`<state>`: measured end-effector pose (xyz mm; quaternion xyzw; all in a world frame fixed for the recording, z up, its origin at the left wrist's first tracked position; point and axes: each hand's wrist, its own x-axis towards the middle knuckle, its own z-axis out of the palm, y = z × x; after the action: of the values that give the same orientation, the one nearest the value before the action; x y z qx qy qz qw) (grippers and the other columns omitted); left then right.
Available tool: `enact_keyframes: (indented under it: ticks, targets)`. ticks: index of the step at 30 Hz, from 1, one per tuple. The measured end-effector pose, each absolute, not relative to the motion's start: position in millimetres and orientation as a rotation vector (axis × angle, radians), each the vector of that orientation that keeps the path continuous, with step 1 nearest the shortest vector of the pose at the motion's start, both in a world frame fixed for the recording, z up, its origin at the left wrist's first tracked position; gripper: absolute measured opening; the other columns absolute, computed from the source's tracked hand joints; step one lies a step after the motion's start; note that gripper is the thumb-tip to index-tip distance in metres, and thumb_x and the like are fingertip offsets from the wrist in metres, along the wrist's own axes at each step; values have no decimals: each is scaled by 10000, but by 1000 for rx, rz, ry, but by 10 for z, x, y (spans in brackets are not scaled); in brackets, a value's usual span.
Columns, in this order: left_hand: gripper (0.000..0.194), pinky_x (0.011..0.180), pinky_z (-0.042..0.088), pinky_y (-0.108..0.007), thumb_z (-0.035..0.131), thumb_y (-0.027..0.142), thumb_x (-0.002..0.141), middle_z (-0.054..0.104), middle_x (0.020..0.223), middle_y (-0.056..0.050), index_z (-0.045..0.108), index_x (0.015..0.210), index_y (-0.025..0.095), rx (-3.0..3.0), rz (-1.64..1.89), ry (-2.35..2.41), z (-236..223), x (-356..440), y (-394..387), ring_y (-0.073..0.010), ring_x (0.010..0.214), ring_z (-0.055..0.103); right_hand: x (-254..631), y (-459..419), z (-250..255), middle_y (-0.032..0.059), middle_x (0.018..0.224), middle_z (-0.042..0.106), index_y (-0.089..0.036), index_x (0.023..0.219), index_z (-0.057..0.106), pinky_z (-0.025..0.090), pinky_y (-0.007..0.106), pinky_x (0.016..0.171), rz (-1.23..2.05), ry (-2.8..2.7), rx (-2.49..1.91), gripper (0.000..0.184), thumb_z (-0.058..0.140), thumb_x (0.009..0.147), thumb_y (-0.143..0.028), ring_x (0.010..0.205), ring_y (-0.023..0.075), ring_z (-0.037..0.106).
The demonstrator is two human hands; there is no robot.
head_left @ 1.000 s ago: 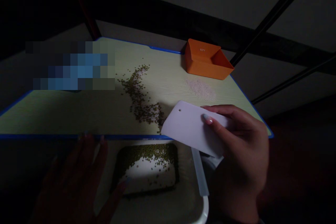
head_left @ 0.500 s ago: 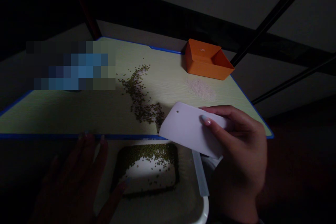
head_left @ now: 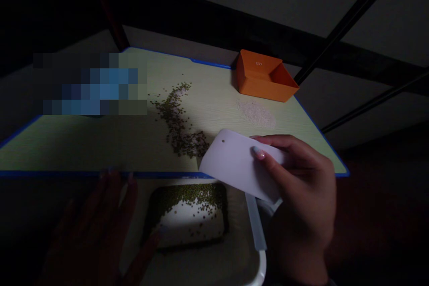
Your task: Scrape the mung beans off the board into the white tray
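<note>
My right hand [head_left: 303, 178] grips a white plastic scraper [head_left: 234, 158] with a small hole near one corner, thumb on top. The scraper is tilted over the table's near edge, its left end beside a scattered trail of mung beans [head_left: 181, 132]. Below that edge is a pale plastic bin [head_left: 262, 263] with more green beans [head_left: 187, 193] heaped along its far and left sides. My left hand [head_left: 97, 223], dim in shadow, spreads its fingers at the bin's left side, with the thumb over the bin; whether it grips the rim cannot be made out.
An orange open box [head_left: 268, 85] stands at the back right of the pale, blue-edged table [head_left: 214, 89]. In front of it lies a small patch of whitish grains [head_left: 257, 114]. A blurred-out blue and dark patch [head_left: 100, 87] covers the table's left part.
My right hand and the scraper have shifted slightly left, closer over the near end of the bean trail. The left hand, the bin and the box look unmoved.
</note>
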<state>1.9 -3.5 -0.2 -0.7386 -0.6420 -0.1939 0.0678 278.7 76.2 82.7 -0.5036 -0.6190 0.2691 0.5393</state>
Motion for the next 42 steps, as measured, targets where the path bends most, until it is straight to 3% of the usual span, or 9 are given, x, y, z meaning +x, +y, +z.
enact_keyframes:
  ticks: [8, 20, 30, 35, 42]
  targets:
    - [787, 1203, 224, -586, 460, 459, 781, 128, 1635, -2, 122, 1469, 284, -2217, -599, -1883, -13, 20, -37, -301, 1486, 224, 2885, 769, 820, -21, 875, 756, -305, 927, 743, 492, 228, 469, 604, -1416, -1257, 148, 743, 800, -228, 698, 153, 688]
    - [778, 1213, 193, -570, 436, 466, 797, 96, 1642, -22, 121, 1471, 242, -2219, -478, -1901, 0, 14, -39, -284, 1509, 150, 2760, 807, 803, -50, 884, 755, -328, 923, 740, 492, 219, 516, 651, -1455, -1195, 157, 717, 823, -209, 715, 132, 677]
    - [785, 1176, 251, -616, 453, 487, 788, 179, 1625, -61, 135, 1469, 258, -2219, -524, -1921, 4, 21, -43, -306, 1496, 204, 2779, 788, 816, -21, 925, 761, -312, 927, 740, 529, 244, 548, 605, -1416, -1201, 155, 723, 810, -212, 765, 159, 692]
    - [764, 1184, 240, -603, 431, 458, 800, 119, 1637, -38, 125, 1470, 253, -2212, -516, -1877, 12, 17, -36, -296, 1504, 175, 2790, 792, 820, -5, 902, 763, -290, 916, 750, 554, 265, 557, 618, -1454, -1195, 141, 733, 799, -213, 735, 164, 696]
    - [763, 1195, 218, -576, 421, 457, 801, 90, 1641, -33, 131, 1469, 228, -2222, -517, -1849, -6, 22, -24, -280, 1510, 150, 2772, 801, 817, -35, 890, 761, -307, 913, 748, 514, 216, 528, 636, -1448, -1197, 156, 729, 807, -193, 726, 130, 689]
